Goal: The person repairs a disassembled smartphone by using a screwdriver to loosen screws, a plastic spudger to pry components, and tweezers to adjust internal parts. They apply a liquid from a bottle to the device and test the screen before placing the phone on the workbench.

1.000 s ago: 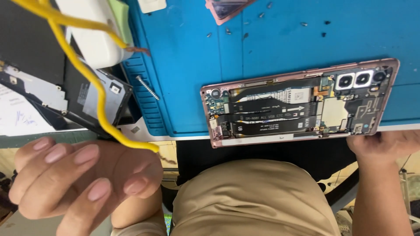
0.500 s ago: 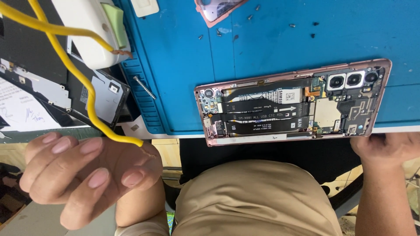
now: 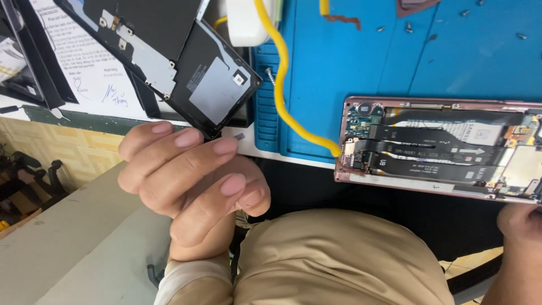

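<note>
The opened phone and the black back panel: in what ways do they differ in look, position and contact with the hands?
The opened phone shows bare circuit boards and black ribbon cables in a pink-bronze frame; the black back panel is mostly plain dark with grey patches. The phone lies level across the blue mat; the panel sits slanted, off the mat, over papers. The right hand touches the phone's edge; the left hand hovers below the panel. Both are flat, rectangular phone parts.

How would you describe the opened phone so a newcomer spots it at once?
Start at the blue work mat. At its near right edge lies the opened phone, the right hand at its lower corner. Unlike the dark back cover nearby, it has a pink frame and exposed circuitry.
</note>
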